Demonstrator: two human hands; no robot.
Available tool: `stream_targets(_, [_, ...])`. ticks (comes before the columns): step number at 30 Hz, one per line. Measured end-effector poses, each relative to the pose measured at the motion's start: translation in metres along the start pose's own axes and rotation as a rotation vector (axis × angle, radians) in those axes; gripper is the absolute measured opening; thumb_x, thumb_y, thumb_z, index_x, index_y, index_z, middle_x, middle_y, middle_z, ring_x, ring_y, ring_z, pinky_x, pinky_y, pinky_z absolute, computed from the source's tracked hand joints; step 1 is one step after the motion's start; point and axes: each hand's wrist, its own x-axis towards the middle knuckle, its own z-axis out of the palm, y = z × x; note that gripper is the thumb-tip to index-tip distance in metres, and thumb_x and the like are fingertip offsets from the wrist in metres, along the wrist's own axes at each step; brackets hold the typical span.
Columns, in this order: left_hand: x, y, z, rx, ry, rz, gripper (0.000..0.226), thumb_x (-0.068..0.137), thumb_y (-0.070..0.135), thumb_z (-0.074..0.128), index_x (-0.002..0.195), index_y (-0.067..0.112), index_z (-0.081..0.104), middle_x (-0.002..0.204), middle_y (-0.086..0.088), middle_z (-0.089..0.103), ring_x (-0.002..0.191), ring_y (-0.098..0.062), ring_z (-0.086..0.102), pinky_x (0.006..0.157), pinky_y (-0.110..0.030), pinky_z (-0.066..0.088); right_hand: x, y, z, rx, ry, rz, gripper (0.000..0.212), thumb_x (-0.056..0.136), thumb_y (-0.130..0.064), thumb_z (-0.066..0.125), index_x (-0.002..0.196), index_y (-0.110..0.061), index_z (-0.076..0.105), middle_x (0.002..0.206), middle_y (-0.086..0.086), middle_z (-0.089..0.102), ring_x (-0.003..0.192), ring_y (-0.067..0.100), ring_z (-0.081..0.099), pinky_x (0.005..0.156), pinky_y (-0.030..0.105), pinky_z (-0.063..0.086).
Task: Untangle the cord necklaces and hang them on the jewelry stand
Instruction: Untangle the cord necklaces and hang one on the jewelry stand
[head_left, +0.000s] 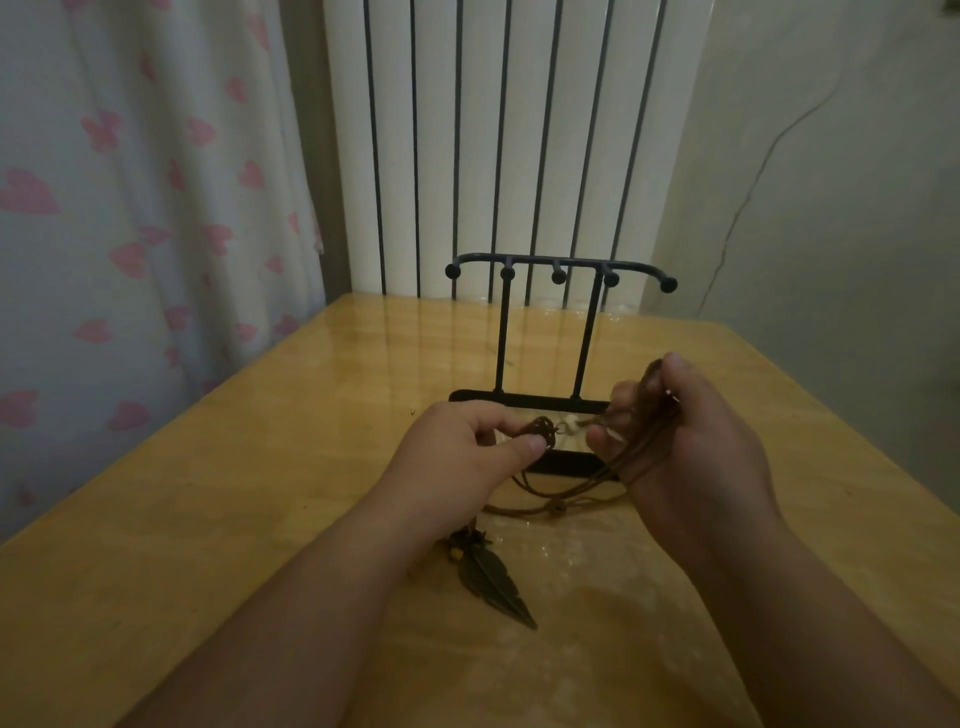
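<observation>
Cannot see the middle of the stand (530, 400) base, behind the left hand (457, 447) and right hand (691, 431). Cannot count the cords (597, 475), too dark and bunched in the right hand. Cannot make out the lump (543, 431) pinched by the left hand. Cannot make out the feather (493, 577) top, dark beside the left arm. Cannot name the tiny speck (412, 413) on the table (260, 467).

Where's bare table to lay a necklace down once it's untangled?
Bare table left of the left hand, and behind the stand toward the radiator. Crowded between that hand and the right hand: cords, feather pendant, the stand's base.
</observation>
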Motion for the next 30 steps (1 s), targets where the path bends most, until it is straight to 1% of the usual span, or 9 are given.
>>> stream_targets(4, [-0.001, 0.001, 0.001, -0.071, 0.017, -0.023, 0.011, 0.092, 0.031, 0.065, 0.085, 0.031, 0.073, 0.085, 0.004, 0.068, 0.085, -0.013, 0.062, 0.072, -0.025, 0.046, 0.003, 0.009, -0.006, -0.39, -0.065, 0.025, 0.009, 0.095, -0.025, 0.056, 0.096, -0.016, 0.057, 0.077, 0.003, 0.055, 0.067, 0.019, 0.054, 0.062, 0.033, 0.051])
stream_targets(6, [-0.001, 0.002, 0.001, -0.103, 0.025, -0.024, 0.013, 0.094, 0.027, 0.062, 0.086, 0.027, 0.073, 0.085, 0.005, 0.068, 0.084, -0.011, 0.062, 0.072, -0.025, 0.044, 0.003, 0.012, -0.009, -0.556, -0.157, 0.027, 0.021, 0.089, -0.023, 0.065, 0.109, -0.021, 0.059, 0.097, 0.009, 0.062, 0.081, 0.026, 0.063, 0.064, 0.031, 0.053])
stream_targets(8, [-0.001, 0.002, 0.0, -0.126, 0.03, -0.026, 0.014, 0.095, 0.026, 0.061, 0.088, 0.024, 0.073, 0.083, 0.005, 0.068, 0.078, -0.007, 0.059, 0.07, -0.025, 0.041, 0.001, 0.013, -0.009, -0.669, -0.247, 0.019, 0.023, 0.084, -0.024, 0.07, 0.106, -0.02, 0.064, 0.099, 0.009, 0.069, 0.087, 0.024, 0.069, 0.066, 0.032, 0.057])
stream_targets(13, [0.002, -0.002, 0.0, -0.154, 0.029, -0.037, 0.02, 0.096, 0.028, 0.059, 0.082, 0.025, 0.073, 0.072, 0.012, 0.067, 0.059, 0.006, 0.055, 0.064, -0.026, 0.04, -0.001, 0.017, -0.005, -1.006, -0.272, -0.082, 0.011, 0.088, -0.033, 0.065, 0.087, -0.026, 0.072, 0.081, -0.004, 0.071, 0.074, 0.007, 0.065, 0.067, 0.028, 0.057])
stream_targets(17, [0.004, -0.004, -0.003, -0.269, 0.015, -0.098, 0.029, 0.098, 0.022, 0.054, 0.075, 0.024, 0.072, 0.065, 0.012, 0.064, 0.055, -0.005, 0.048, 0.058, -0.026, 0.037, -0.002, 0.016, -0.002, -0.978, -0.23, -0.086, 0.024, 0.097, -0.029, 0.052, 0.085, -0.017, 0.068, 0.085, 0.003, 0.068, 0.077, 0.016, 0.062, 0.067, 0.03, 0.055])
stream_targets(19, [0.006, -0.007, -0.004, -0.314, 0.031, -0.129, 0.036, 0.099, 0.02, 0.053, 0.068, 0.025, 0.072, 0.068, 0.002, 0.065, 0.055, -0.012, 0.043, 0.053, -0.029, 0.036, -0.001, 0.014, -0.002, -0.831, -0.176, -0.065, 0.026, 0.097, -0.021, 0.05, 0.076, -0.015, 0.063, 0.079, 0.008, 0.061, 0.069, 0.018, 0.056, 0.062, 0.03, 0.048])
stream_targets(22, [0.009, -0.008, -0.005, -0.38, 0.052, -0.163, 0.038, 0.099, 0.019, 0.053, 0.067, 0.025, 0.072, 0.058, 0.003, 0.053, 0.049, -0.01, 0.036, 0.048, -0.027, 0.03, 0.001, 0.007, -0.005, -0.598, -0.095, -0.04, 0.022, 0.092, -0.022, 0.052, 0.072, -0.02, 0.06, 0.069, 0.001, 0.056, 0.067, 0.02, 0.051, 0.072, 0.041, 0.046])
stream_targets(27, [0.011, -0.006, -0.008, -0.557, 0.001, -0.194, 0.024, 0.101, 0.019, 0.046, 0.111, 0.019, 0.068, 0.056, 0.006, 0.05, 0.048, -0.007, 0.037, 0.043, -0.023, 0.028, 0.004, 0.004, -0.007, -0.425, 0.128, -0.043, 0.017, 0.094, -0.023, 0.051, 0.081, -0.018, 0.061, 0.071, 0.001, 0.051, 0.069, 0.019, 0.048, 0.076, 0.042, 0.043])
stream_targets(30, [0.011, -0.005, -0.009, -0.572, -0.02, -0.19, 0.033, 0.097, 0.01, 0.039, 0.118, 0.022, 0.061, 0.059, 0.001, 0.047, 0.05, -0.011, 0.036, 0.043, -0.024, 0.029, 0.005, 0.002, -0.008, -0.385, 0.219, -0.067, 0.017, 0.095, -0.025, 0.052, 0.082, -0.019, 0.061, 0.076, 0.002, 0.05, 0.07, 0.016, 0.047, 0.074, 0.039, 0.043])
